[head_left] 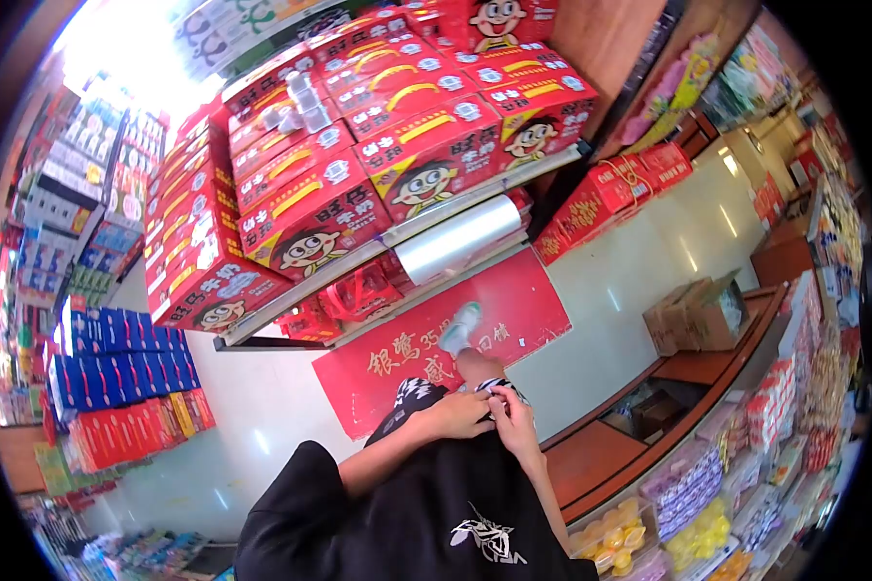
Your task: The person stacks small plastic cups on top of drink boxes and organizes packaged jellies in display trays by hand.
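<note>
The left hand point(463, 414) and right hand point(513, 418) meet at the fingertips, just nearer the wearer than the red floor mat point(528, 305) with gold lettering. Both have their fingers bent and partly closed; whether anything small is pinched between them, I cannot tell. The black T-shirt point(407, 504) with a white print lies directly beneath and behind the hands, and the black shorts point(407, 402) with black-and-white patches show just beyond them — whether fingers touch cloth is unclear.

A pale shoe point(460, 327) stands on the mat. Past the mat's far edge, a shelf holds red cartons of 旺仔牛奶 milk point(426, 184), small whitish containers point(305, 105) on top, and a shiny roll of film point(457, 240) lower down. Right of the mat sits an open cardboard box point(693, 318) — left of it, well apart, blue packages point(121, 373) stand in rows.
</note>
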A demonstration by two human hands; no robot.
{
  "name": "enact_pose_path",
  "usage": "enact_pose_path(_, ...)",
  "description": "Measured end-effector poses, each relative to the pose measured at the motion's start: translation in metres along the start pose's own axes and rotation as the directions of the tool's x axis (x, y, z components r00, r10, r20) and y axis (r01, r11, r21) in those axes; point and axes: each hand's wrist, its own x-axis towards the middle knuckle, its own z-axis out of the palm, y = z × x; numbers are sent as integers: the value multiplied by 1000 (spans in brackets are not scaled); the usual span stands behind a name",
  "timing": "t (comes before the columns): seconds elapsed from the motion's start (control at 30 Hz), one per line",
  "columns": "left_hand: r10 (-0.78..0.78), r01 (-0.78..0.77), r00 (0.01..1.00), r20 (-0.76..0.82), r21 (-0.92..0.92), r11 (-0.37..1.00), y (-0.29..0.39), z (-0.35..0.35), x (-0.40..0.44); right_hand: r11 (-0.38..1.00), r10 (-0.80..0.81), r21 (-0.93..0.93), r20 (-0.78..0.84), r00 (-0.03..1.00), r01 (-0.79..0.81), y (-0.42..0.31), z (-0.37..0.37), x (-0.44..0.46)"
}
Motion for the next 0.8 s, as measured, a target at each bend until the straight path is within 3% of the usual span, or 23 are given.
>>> enact_pose_path(0.1,-73,56,990,-117,-140,989,-18,-15,-5,996,-93,-1,5,996,93,-7,15,33)
enact_pose_path(0.13,-69,41,984,-166,-164,986,-25,-25,-8,1000,-30,-4,51,998,30,-23,15,42)
enact_pose_path(0.23,-87,-31,920,-382,-293,956,-50,-54,-17,989,-147,0,74,986,148,-51,32,88)
enact_pose_path(0.27,-132,1,890,-436,-287,958,-58,-65,-19,995,-100,9,116,988,100,-70,36,103)
enact_pose_path(0.37,-163,6,808,-566,-268,963,-55,-128,-44,950,-311,5,123,943,312,-117,60,150)
enact_pose_path(0.4,-254,92,808,-532,-312,945,-46,-155,-55,913,-404,-19,97,909,408,-112,72,169)
enact_pose_path(0.43,-206,54,771,-603,-260,964,-59,-168,-58,912,-407,1,110,907,409,-127,79,183)
enact_pose_path(0.53,-107,61,780,-617,-96,994,-90,-223,-75,924,-382,79,137,914,375,-166,99,224)
enact_pose_path(0.63,-33,89,783,-621,58,994,-102,-289,-94,802,-595,104,49,802,588,-202,127,269)
enact_pose_path(0.67,-39,109,780,-624,74,991,-110,-308,-96,838,-531,211,106,841,503,-216,135,282)
enact_pose_path(0.7,-137,153,844,-519,-12,988,-112,-335,-103,794,-599,167,51,799,585,-228,144,297)
enact_pose_path(0.77,-97,151,822,-561,50,987,-144,-371,-108,892,-420,254,170,891,372,-252,159,324)
enact_pose_path(0.8,-24,31,809,-587,2,1000,-176,-385,-108,764,-639,150,40,768,628,-252,176,345)
